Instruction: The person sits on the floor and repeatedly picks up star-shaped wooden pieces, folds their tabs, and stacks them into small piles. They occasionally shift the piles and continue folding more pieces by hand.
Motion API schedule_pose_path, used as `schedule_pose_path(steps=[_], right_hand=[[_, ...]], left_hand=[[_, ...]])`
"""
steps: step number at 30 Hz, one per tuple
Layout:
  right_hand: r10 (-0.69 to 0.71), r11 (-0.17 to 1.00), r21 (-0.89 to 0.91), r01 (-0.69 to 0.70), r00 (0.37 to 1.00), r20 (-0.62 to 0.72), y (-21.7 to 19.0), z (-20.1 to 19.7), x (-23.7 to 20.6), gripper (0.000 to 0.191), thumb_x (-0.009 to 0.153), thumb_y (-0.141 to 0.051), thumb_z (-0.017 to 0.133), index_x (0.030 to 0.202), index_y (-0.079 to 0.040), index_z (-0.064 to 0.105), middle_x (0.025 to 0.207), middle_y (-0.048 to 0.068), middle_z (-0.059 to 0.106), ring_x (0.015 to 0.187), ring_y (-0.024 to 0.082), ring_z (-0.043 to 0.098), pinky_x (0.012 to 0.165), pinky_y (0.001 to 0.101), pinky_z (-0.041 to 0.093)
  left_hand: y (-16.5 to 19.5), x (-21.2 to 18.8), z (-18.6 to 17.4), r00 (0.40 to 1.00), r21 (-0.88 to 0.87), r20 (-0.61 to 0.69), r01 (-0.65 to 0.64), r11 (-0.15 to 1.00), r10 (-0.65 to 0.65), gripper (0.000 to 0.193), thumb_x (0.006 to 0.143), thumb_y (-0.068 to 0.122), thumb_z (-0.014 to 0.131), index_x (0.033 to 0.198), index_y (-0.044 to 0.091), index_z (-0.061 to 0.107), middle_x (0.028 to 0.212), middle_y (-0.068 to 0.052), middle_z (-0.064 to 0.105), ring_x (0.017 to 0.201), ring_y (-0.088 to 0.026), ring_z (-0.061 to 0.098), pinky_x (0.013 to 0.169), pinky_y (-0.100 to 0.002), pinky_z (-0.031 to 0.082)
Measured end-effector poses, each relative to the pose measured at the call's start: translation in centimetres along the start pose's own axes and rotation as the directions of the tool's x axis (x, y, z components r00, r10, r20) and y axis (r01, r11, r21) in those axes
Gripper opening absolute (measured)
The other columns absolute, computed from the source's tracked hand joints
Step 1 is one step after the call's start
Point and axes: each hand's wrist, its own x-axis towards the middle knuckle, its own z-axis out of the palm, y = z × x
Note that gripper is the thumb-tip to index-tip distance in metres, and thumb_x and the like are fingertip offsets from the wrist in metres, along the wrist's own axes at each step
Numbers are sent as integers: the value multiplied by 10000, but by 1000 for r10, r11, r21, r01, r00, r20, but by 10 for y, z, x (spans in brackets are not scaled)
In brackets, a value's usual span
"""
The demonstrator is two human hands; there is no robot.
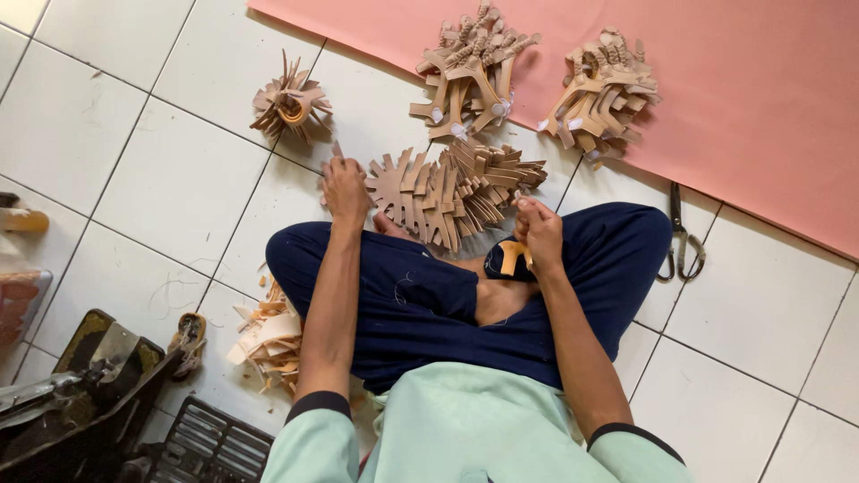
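Note:
I sit cross-legged on a white tiled floor. My left hand rests its fingers on the left end of a fanned row of tan leather strap pieces lying in front of my knees. My right hand is closed around a small tan strap piece over my right knee, beside the row's right end. Three more bundles of the same tan pieces lie further out: a small one at the left, one at the middle and one at the right.
A pink sheet covers the floor at the top right, under the two far bundles. Scissors lie by my right knee. A heap of pale offcuts sits by my left thigh. A dark machine and a grate stand at the bottom left.

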Motion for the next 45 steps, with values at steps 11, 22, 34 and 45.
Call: schedule_pose_path(steps=[11, 22, 34, 45], right_hand=[[-7, 998, -57, 10, 999, 44, 2, 3, -3, 201, 1024, -157, 639, 1066, 34, 684, 682, -71, 447, 530, 19, 357, 460, 195, 275], [-6, 997, -74, 12, 996, 86, 7, -2, -3, 189, 1038, -154, 629, 1068, 24, 684, 683, -83, 427, 519, 9, 341, 451, 190, 265], [9, 994, -111, 0, 996, 83, 8, 1, -1, 188, 1044, -155, 619, 1065, 21, 684, 687, -79, 445, 527, 7, 360, 458, 186, 276], [11, 993, -122, 1, 995, 95, 11, 1, 0, 198, 1037, -160, 639, 1075, 27, 692, 701, -76, 468, 541, 11, 376, 469, 186, 283]], left_hand=[[29, -9, 37, 750, 180, 154, -661, 728, 643, 270, 859, 114, 595, 1119, 76, 657, 1394, -164, 623, 1253, -393, 576, 1091, -538, 418], [-14, 3, 11, 974, 209, 12, -225, 952, 228, 260, 932, 174, 630, 1143, 27, 663, 1158, -160, 678, 1163, -356, 597, 1061, -512, 400], [7, -1, 23, 931, 52, 261, -278, 959, 256, 347, 945, 230, 626, 1241, 51, 645, 1316, -163, 614, 1303, -345, 523, 1103, -528, 381], [-34, 27, -25, 855, 419, -10, -467, 779, 518, 211, 1096, 218, 515, 1037, 93, 674, 1119, -140, 755, 1316, -368, 603, 1202, -614, 240]])
